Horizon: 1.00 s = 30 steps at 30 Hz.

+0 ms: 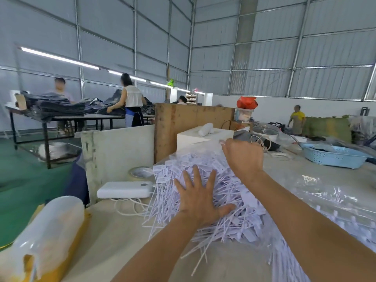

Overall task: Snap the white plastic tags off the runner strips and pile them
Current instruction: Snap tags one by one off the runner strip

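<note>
Head view puts the pile (203, 180) of white tags at the centre of the frame, heaped on the table (122, 231), its thin tails splaying toward lower left. Left hand (200, 197) lies flat on the heap with fingers spread wide and thumb out, most likely pressing the loose tags down so they stay gathered. Right hand (243, 157) reaches over the far edge of the heap, just above centre, seen from the back; its fingers curl away from the camera, so I cannot tell whether they pinch a tag or strip. Clear plastic (329, 196) at lower right covers more white pieces, too glared to read as tags or runner strips. A power bank (126, 189) and tape roll (140, 172) sit just left of the heap; a blue basket (335, 156) stands at right, well apart.
</note>
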Available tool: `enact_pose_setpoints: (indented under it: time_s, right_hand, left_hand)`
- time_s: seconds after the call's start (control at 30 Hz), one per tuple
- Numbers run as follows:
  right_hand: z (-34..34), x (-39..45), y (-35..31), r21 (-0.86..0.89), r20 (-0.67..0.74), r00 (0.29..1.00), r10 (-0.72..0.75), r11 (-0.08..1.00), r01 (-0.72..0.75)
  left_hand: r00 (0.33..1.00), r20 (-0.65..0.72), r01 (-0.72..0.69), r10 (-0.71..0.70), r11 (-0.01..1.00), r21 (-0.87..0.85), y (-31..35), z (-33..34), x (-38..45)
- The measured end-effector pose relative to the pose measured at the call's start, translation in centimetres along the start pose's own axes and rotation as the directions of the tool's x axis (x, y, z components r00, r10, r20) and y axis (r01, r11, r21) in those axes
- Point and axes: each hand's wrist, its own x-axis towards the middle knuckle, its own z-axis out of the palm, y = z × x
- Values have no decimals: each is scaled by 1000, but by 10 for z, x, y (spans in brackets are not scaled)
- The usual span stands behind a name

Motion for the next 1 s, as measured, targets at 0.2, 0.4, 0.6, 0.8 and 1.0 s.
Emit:
enact_pose_setpoints:
  time_s: [0.2, 0.4, 0.6, 0.8, 1.0]
  right_hand:
    - [-3, 21, 17, 407, -171, 943, 286, 892, -197]
    - [-7, 6, 50, 352, -202, 919, 338, 901, -254]
    - [-1, -22, 81, 299, -32, 921, 389, 883, -362]
    - [-43, -35, 80, 296, 375, 923, 82, 933, -203]
    - [-107, -90, 80, 330, -78, 981, -177, 924, 193]
  left_hand:
    - [999, 42, 23, -25, 998, 57, -2, 2, 15]
    - [997, 66, 52, -51, 999, -9, -4, -7, 17]
    - [994, -34, 100, -101, 995, -13, -20, -2, 6]
    - [991, 77, 112, -110, 994, -17, -19, -28, 1]
    - [996, -22, 90, -87, 957, 276, 3, -66, -30]
